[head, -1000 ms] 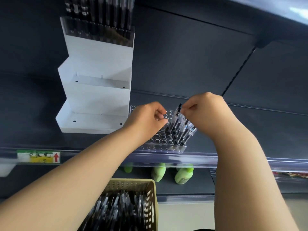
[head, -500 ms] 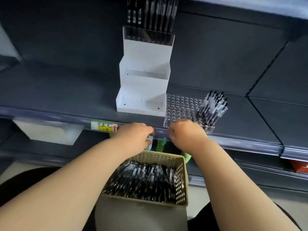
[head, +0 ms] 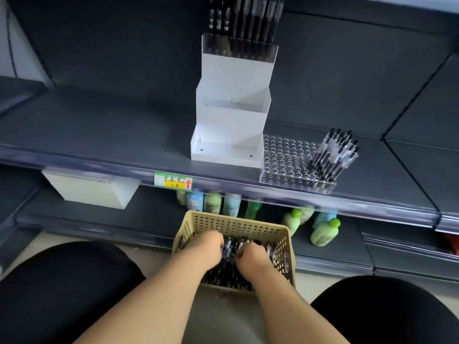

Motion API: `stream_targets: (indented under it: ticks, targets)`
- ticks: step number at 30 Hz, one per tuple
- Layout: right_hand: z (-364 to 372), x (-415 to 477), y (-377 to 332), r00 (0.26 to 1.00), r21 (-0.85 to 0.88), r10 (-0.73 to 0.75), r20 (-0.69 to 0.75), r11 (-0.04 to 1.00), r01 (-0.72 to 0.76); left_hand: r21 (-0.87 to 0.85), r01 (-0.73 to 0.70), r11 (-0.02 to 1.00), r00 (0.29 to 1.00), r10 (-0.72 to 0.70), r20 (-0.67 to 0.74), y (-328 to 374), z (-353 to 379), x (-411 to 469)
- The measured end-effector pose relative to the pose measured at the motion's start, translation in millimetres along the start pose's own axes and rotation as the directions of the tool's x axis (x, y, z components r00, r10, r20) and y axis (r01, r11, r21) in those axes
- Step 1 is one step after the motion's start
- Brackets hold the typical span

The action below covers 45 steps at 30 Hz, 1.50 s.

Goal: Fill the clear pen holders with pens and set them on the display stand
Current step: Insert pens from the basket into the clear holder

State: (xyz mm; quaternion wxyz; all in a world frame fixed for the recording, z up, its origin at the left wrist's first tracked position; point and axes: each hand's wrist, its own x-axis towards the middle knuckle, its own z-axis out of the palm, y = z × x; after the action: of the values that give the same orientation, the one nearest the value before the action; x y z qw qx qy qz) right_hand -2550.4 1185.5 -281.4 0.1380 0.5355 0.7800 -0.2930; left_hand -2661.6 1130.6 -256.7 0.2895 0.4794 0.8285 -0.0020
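A clear pen holder [head: 283, 157] with many holes lies on the dark shelf, right of the white stepped display stand [head: 231, 112]. Several pens [head: 332, 155] stand in its right end. Another clear holder full of pens [head: 238, 45] sits on the stand's top step. Below, a beige perforated basket [head: 233, 224] holds loose pens. Both my hands are inside it: my left hand [head: 207, 247] and my right hand [head: 250, 256] have their fingers curled down among a bunch of pens [head: 229, 248] between them. The fingertips are hidden.
A yellow and green price label [head: 173, 180] hangs on the shelf's front rail. Green and blue bottles [head: 323, 232] stand on the lower shelf behind the basket. A white box [head: 92, 192] hangs under the shelf at left. My dark-clothed knees flank the basket.
Both hands left the holder on the shelf, came down past the shelf rail and went into the basket. The view tilted downward with them.
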Motion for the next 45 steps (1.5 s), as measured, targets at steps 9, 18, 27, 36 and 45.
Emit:
stream_targets:
  ticks: [9,18,27,36,45]
  targets:
    - [3.1,18.7,3.8,0.987,-0.047,0.109,0.116,0.993,-0.104,0.008,0.171,0.985,0.983,-0.171,0.072,9.9,54.6,26.2]
    - [-18.0,11.2,-3.9,0.975,0.044,0.123,0.185,0.99,-0.133,-0.017,0.22,0.975,0.962,-0.214,0.172,11.7,35.1,31.4]
    - [-64.4,-27.5,-11.5,0.996,0.326,0.007,-0.086,0.945,0.021,-0.676,0.146,0.722,0.985,-0.17,0.031,17.9,1.6,-7.5]
    - [-184.1,-71.9,-14.1,0.851,0.302,-0.117,-0.512,0.903,0.305,-0.8,-0.341,0.494,0.927,0.037,-0.373,75.7,-72.7,-62.9]
    - [-277.2,-71.4,-2.5,0.678,0.263,-0.114,-0.726,0.865,0.427,-0.718,-0.543,0.435,0.835,0.188,-0.518,131.7,-146.8,-41.5]
